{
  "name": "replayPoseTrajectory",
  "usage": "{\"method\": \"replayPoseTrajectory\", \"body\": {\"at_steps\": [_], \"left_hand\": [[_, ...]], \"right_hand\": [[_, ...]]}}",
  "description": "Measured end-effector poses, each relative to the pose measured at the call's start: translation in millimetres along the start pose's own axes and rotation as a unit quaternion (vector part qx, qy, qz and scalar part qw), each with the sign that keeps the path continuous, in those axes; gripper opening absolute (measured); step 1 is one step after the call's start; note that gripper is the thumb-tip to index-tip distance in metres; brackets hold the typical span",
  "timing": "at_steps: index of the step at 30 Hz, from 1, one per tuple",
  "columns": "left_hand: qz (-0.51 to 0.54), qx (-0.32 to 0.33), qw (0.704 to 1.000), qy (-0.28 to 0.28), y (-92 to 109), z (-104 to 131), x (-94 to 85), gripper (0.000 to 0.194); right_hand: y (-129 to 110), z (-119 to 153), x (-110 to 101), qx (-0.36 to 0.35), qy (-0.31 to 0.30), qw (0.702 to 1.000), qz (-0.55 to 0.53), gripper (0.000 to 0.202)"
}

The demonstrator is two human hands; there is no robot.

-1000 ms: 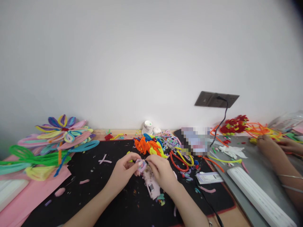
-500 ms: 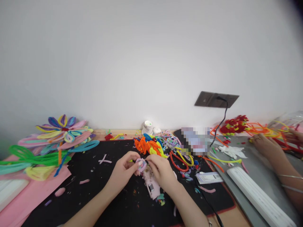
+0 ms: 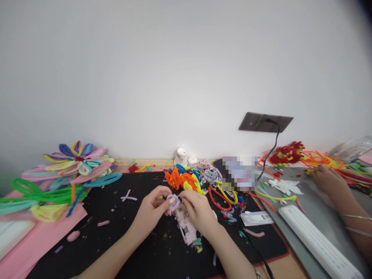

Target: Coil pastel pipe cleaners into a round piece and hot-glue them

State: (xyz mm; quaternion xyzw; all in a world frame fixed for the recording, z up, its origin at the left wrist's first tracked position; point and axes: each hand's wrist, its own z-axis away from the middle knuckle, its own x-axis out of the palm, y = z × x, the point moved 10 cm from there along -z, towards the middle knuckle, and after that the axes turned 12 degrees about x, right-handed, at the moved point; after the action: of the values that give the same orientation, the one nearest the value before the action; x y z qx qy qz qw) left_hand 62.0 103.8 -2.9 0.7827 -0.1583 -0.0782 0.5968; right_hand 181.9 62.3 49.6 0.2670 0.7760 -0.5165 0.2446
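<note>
My left hand (image 3: pixel 154 206) is closed, pinching a small curled piece of lilac pipe cleaner (image 3: pixel 173 202) between thumb and fingers. My right hand (image 3: pixel 199 211) is closed too, its fingertips pressed together at the right edge of that piece. Whatever sits in the right fingertips is too small to make out. Below and between the hands lies a pale pink device (image 3: pixel 186 229) with a small dark window, partly covered by my right hand. Just beyond the hands are bundles of orange pipe cleaner loops (image 3: pixel 181 178) and yellow loops (image 3: pixel 193 186).
Pipe cleaner scraps litter the black mat (image 3: pixel 122 240). A multicoloured pipe cleaner flower (image 3: pixel 78 159) and green loops (image 3: pixel 43 190) lie left. A black cable (image 3: pixel 258 252) crosses the right side. Another person's hand (image 3: pixel 328 180) works beside a white power strip (image 3: pixel 316 240).
My hands and the lilac piece look nearly the same. At the far right, the other person's second hand has left view, and the pipe cleaners there have shifted.
</note>
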Motion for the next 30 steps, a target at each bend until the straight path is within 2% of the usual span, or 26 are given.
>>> {"method": "replayPoseTrajectory", "body": {"at_steps": [30], "left_hand": [[-0.011, -0.019, 1.000, 0.008, 2.6, -2.1, -0.9, 0.017]], "right_hand": [[-3.2, 0.4, -1.6, -0.009, 0.004, 1.000, 0.010, 0.020]]}}
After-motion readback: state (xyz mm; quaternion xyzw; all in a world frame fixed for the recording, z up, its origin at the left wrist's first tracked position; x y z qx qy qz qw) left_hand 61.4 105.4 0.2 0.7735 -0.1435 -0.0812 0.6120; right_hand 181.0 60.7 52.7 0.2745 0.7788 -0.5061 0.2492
